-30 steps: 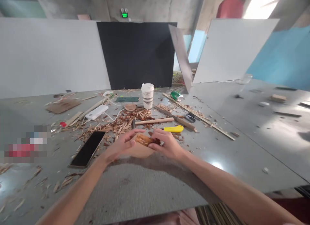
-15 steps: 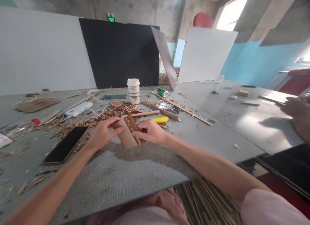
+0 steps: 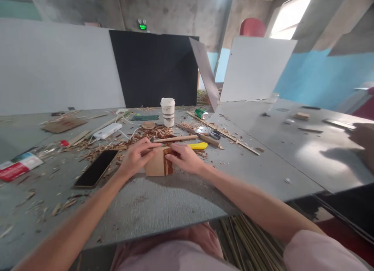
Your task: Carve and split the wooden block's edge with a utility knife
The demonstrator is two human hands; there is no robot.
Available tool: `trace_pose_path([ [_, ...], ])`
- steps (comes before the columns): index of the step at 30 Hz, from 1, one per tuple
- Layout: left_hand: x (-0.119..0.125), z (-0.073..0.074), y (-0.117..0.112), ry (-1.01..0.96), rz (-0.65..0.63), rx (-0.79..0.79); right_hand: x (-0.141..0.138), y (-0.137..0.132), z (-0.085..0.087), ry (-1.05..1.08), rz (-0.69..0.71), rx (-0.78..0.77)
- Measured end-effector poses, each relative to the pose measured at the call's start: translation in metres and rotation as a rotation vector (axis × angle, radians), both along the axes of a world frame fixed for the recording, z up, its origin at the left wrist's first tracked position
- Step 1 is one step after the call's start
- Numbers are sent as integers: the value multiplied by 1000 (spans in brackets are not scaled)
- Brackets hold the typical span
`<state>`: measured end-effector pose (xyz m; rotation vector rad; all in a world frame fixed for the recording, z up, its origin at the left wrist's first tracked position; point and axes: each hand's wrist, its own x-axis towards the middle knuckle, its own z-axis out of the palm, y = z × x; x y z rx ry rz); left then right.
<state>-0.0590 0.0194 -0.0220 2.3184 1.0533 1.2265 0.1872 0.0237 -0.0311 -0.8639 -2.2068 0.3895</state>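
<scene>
- At the far left edge of the frame, a flat red, white and green packet [image 3: 16,166] lies on the grey table top [image 3: 181,201].
- Right of it, in the left centre, a black slab-shaped phone [image 3: 96,168] lies face up among brown wood shavings [image 3: 128,143]. A white oblong power bank [image 3: 107,131] with a white cable sits further up.
- The left hand [image 3: 134,159] is just right of the phone. Its fingers curl over the top and left side of a light brown wooden block [image 3: 157,166], gripping it.
- The block stands on the table at the centre of the frame, between the two hands and touching both.
- The right hand [image 3: 186,159] clasps the block's top right edge, fingers bent over it.
- Above the hands stands a white paper cup with a lid [image 3: 168,111]. A pale wooden stick [image 3: 174,139] lies between the cup and the hands.
- Just up and right of the right hand lies a yellow utility knife [image 3: 198,145], and further up a green drinks can [image 3: 201,113] on its side.
- At the far right edge, another person's hand [image 3: 362,140] is blurred; I cannot tell its grip.
</scene>
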Motion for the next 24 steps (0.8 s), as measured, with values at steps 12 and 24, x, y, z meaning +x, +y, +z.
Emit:
trace_pose_path([
  [12, -2, -3, -5, -136, 18, -20, -5, -7, 3, 139, -26, -19],
  [24, -11, 0, 4, 77, -12, 212, -6, -3, -4, 219, -65, -26],
])
